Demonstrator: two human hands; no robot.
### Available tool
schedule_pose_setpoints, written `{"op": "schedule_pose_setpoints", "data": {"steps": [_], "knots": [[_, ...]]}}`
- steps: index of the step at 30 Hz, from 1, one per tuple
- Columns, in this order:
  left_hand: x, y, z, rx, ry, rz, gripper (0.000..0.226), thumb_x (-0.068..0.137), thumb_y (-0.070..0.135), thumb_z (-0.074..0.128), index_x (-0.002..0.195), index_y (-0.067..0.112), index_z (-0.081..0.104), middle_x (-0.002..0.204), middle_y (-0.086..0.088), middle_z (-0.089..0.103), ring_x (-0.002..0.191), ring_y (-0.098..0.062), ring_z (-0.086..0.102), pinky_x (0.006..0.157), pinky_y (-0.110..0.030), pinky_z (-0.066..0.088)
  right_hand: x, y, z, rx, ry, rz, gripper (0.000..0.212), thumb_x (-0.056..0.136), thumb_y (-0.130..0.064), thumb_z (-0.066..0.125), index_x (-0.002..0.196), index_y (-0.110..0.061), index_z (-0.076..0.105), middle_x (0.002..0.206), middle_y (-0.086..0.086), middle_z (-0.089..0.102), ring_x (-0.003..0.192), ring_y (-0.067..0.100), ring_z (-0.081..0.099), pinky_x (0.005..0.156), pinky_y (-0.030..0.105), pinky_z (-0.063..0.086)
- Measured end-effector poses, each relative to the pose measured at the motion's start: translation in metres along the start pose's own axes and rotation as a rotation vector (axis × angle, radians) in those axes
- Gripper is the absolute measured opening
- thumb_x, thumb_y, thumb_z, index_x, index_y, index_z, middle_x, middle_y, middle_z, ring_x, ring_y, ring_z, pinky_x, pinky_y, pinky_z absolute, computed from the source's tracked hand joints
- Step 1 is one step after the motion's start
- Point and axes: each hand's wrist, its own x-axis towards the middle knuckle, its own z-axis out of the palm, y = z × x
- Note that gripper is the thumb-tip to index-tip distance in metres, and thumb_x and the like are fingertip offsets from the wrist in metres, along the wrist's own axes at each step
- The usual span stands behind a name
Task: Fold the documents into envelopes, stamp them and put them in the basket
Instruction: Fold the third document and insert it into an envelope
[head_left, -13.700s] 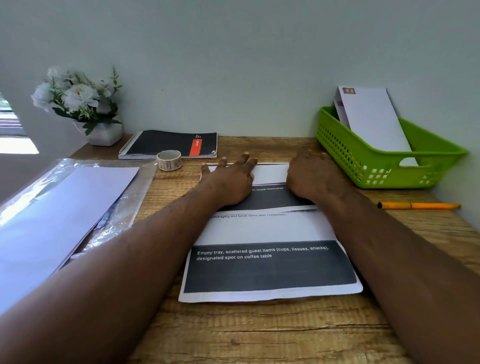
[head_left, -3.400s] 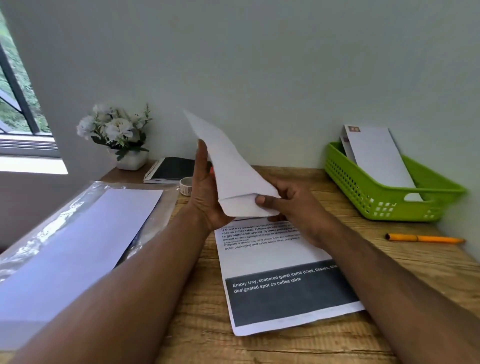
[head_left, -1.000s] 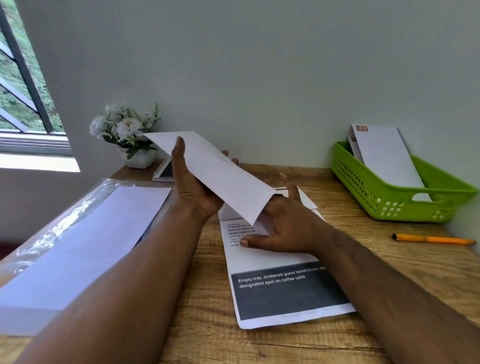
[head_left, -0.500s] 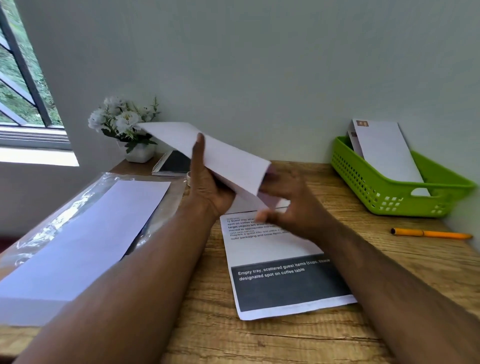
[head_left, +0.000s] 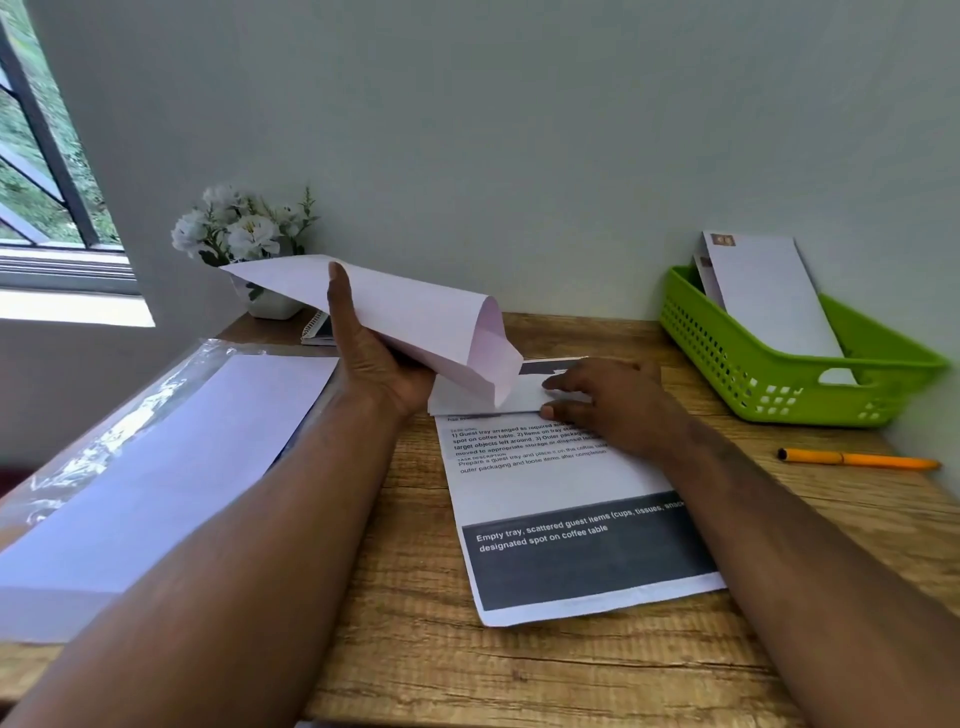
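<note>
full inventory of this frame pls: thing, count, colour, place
envelope: 1, white, held off the table, mouth open toward the right
folded document: 1, white with dark print, on the flat sheet, far end
printed sheet: 1, white with dark band, table centre
basket: 1, green, right rear
envelopes in basket: at least 2, white, leaning on the wall
pen: 1, orange, right edge
plastic sleeve of paper: 1, clear and white, left
flowers in pot: 1, white, left rear
notebook: 1, spiral-bound, dark, mostly hidden
table: 1, wood
left hand: grips the envelope
right hand: fingers on the folded document
</note>
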Motion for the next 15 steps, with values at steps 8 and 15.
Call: {"op": "schedule_pose_setpoints", "data": {"steps": [8,15], "knots": [[0.004,0.006,-0.003,-0.051,-0.035,0.039,0.053,0.079,0.068,0.056,0.101,0.020,0.059,0.089,-0.006,0.066,0.091,-0.029,0.064,0.096,-0.052,0.045,0.000,-0.003,-0.015,-0.010,0.769,0.020,0.011,0.089,-0.009,0.056,0.085,-0.008,0.066,0.080,0.013,0.066,0.067,0.033,0.062,0.056,0.033,0.046],[0.004,0.006,-0.003,-0.073,-0.069,0.013,0.056,0.078,0.069,0.055,0.105,0.021,0.058,0.093,-0.006,0.066,0.093,-0.029,0.064,0.096,-0.052,0.046,-0.011,0.002,-0.042,1.582,0.593,0.369,0.013,0.088,-0.002,0.054,0.082,-0.004,0.066,0.057,0.000,0.058,0.043,0.011,0.047,0.039,0.016,0.034]]}}
